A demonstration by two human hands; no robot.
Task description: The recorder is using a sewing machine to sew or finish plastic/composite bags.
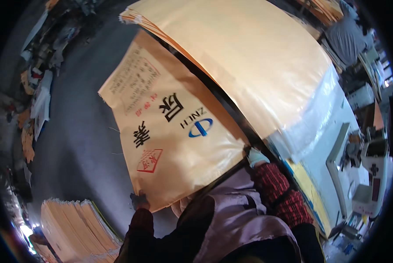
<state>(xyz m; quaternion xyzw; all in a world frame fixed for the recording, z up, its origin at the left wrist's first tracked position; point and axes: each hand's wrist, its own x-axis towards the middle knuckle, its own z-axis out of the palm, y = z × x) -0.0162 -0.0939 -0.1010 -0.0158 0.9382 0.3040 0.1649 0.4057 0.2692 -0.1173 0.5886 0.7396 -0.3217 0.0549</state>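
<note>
A tan woven sack (179,162) with black and red print and a blue round emblem hangs stretched out in front of me. Its near left corner is pinched in my left hand (139,200), which wears a dark glove. My right hand (257,157), in a pale glove below a red-and-black knitted cuff, grips the near right corner, beside the table edge. Both sets of fingers are closed on the sack and partly hidden by it. A stack of plain tan sacks (244,57) lies on the table just beyond, its edge close to the held sack's right side.
Clear plastic film (310,118) covers the near end of the stack. A white machine with a small display (374,175) stands on the table at the right. Another bundle of sacks (73,228) is at the lower left. Scraps (41,96) line the far left; a person in grey (345,39) is at the upper right.
</note>
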